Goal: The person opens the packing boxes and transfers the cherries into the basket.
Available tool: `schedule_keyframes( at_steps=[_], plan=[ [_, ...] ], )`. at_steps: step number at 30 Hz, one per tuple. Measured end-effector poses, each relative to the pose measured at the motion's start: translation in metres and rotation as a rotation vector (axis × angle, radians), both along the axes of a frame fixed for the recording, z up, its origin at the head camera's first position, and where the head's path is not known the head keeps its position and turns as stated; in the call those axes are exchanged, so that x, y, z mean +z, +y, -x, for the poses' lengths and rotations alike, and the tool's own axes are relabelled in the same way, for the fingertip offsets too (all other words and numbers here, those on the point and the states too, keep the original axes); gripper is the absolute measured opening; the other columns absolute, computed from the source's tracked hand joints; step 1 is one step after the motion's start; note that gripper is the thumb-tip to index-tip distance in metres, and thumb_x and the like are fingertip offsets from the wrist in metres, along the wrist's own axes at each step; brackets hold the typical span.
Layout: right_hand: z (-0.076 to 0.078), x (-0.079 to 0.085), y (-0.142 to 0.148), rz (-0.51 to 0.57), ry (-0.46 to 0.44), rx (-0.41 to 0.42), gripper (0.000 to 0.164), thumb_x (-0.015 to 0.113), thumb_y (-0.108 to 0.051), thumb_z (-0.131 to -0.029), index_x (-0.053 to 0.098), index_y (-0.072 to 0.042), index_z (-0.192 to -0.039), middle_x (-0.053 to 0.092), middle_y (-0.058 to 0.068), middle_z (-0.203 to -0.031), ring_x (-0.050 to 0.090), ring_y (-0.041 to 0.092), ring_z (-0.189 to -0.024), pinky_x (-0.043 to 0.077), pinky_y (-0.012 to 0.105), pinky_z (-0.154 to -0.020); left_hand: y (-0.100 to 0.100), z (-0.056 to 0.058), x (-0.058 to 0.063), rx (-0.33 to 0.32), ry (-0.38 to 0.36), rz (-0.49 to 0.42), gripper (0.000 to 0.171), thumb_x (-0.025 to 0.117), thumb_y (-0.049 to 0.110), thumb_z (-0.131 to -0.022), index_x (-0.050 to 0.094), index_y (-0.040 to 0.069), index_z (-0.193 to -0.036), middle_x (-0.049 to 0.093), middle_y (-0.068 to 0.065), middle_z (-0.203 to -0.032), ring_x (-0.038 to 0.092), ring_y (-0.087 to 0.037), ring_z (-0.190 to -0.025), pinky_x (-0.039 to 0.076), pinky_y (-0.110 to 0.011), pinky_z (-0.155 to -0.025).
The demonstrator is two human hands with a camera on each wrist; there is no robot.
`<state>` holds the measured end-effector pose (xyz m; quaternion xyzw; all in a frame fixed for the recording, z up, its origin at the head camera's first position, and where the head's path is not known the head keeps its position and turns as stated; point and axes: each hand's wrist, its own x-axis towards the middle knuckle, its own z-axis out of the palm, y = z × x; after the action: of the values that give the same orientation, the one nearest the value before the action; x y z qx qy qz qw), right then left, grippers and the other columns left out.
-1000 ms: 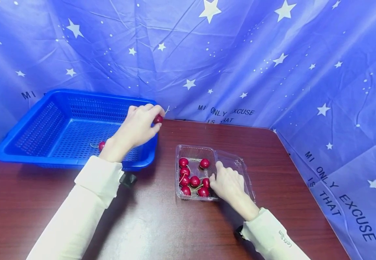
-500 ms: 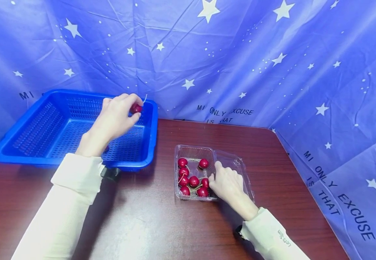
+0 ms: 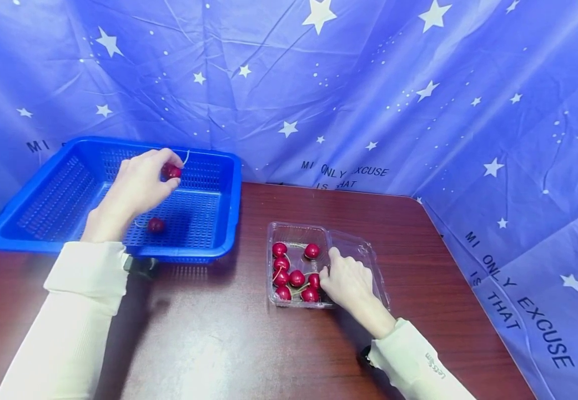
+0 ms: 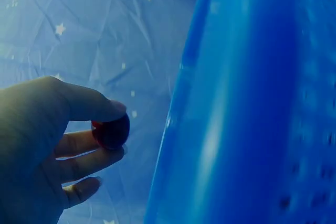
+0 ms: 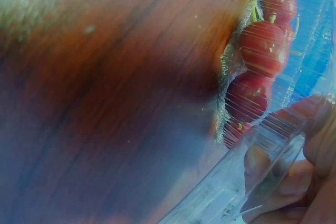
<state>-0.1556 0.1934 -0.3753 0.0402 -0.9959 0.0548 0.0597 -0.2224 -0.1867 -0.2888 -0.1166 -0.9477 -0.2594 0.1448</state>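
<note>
cherry [image 3: 171, 171] pinched between thumb and fingers of left hand [image 3: 136, 180], held up above floor of blue basket [image 3: 201, 208] at the far left, pale stem poking up and to the right. in left wrist view, same cherry dark between the fingertips, smooth side of basket just beside. lower down, on the basket floor and slightly nearer, second cherry [image 3: 156, 225] lying alone, thin stem to the left.

to the right and nearer, apart from basket, clear container [image 3: 296, 260] on reddish-brown table [image 3: 229, 333], eight cherries [image 3: 296, 278] visible inside: four in a line along the left wall, three at the near right, one at the far right. right hand [image 3: 350, 280] grasping the container's right edge, thumb and curled fingers round clear plastic in right wrist view; open lid [image 3: 361, 247] spread to the right, partly hidden under the hand.

pale sleeves [image 3: 64, 316] turned back at both wrists, dark band [image 3: 141, 266] below left cuff and another below the right. behind everything, blue curtain [image 3: 269, 44] with white stars and black lettering, creased, just beyond far edge of table.
</note>
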Motion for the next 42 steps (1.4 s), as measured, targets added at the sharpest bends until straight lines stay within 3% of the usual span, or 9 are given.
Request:
schedule_keyframes(
  at_steps=[7, 13, 18, 29, 36, 42],
  plan=[
    [0.000, -0.001, 0.000, -0.005, 0.002, -0.001, 0.019, 0.060, -0.023, -0.078, 0.051, -0.006, -0.083, 0.068, 0.023, -0.068, 0.062, 0.043, -0.060, 0.045, 0.051, -0.044, -0.020, -0.004, -0.004, 0.041, -0.054, 0.043, 0.026, 0.062, 0.006, -0.084, 0.061, -0.002, -0.109, 0.067, -0.030, -0.100, 0.059, -0.047, -0.094, 0.041, -0.063, -0.081],
    [0.000, -0.001, 0.000, -0.004, -0.003, -0.007, 0.020, 0.059, -0.023, -0.078, 0.052, -0.006, -0.083, 0.069, 0.025, -0.070, 0.062, 0.044, -0.062, 0.045, 0.052, -0.045, -0.028, -0.004, -0.009, 0.096, -0.106, 0.129, 0.026, 0.057, 0.006, -0.083, 0.059, -0.002, -0.107, 0.065, -0.032, -0.101, 0.058, -0.050, -0.094, 0.044, -0.064, -0.074],
    [0.000, -0.001, 0.000, -0.002, -0.006, -0.011, 0.020, 0.058, -0.023, -0.079, 0.052, -0.005, -0.084, 0.069, 0.026, -0.072, 0.063, 0.045, -0.064, 0.046, 0.053, -0.046, -0.034, -0.004, -0.011, 0.135, -0.162, 0.149, 0.025, 0.055, 0.007, -0.085, 0.058, -0.002, -0.107, 0.062, -0.034, -0.104, 0.055, -0.054, -0.093, 0.044, -0.065, -0.071],
    [0.000, 0.000, 0.000, -0.003, -0.005, -0.012, 0.020, 0.059, -0.023, -0.079, 0.053, -0.005, -0.085, 0.069, 0.025, -0.071, 0.063, 0.044, -0.063, 0.046, 0.053, -0.047, -0.042, -0.009, -0.017, 0.147, -0.172, 0.184, 0.020, 0.056, 0.006, -0.082, 0.057, -0.005, -0.099, 0.063, -0.034, -0.091, 0.057, -0.050, -0.074, 0.044, -0.059, -0.056],
    [0.000, 0.000, -0.001, -0.003, -0.012, -0.016, 0.022, 0.059, -0.024, -0.079, 0.053, -0.005, -0.086, 0.069, 0.026, -0.073, 0.063, 0.045, -0.064, 0.047, 0.054, -0.048, -0.043, -0.010, -0.021, 0.200, -0.277, 0.180, 0.028, 0.059, 0.014, -0.085, 0.057, -0.007, -0.102, 0.061, -0.041, -0.099, 0.057, -0.058, -0.082, 0.046, -0.062, -0.060],
    [-0.001, 0.000, -0.001, -0.001, -0.009, -0.016, 0.021, 0.059, -0.024, -0.079, 0.053, -0.005, -0.086, 0.069, 0.025, -0.072, 0.063, 0.045, -0.064, 0.047, 0.054, -0.048, -0.043, -0.010, -0.025, 0.178, -0.358, 0.198, 0.023, 0.056, 0.009, -0.080, 0.059, -0.007, -0.097, 0.062, -0.035, -0.090, 0.056, -0.050, -0.073, 0.046, -0.058, -0.055]
  ],
)
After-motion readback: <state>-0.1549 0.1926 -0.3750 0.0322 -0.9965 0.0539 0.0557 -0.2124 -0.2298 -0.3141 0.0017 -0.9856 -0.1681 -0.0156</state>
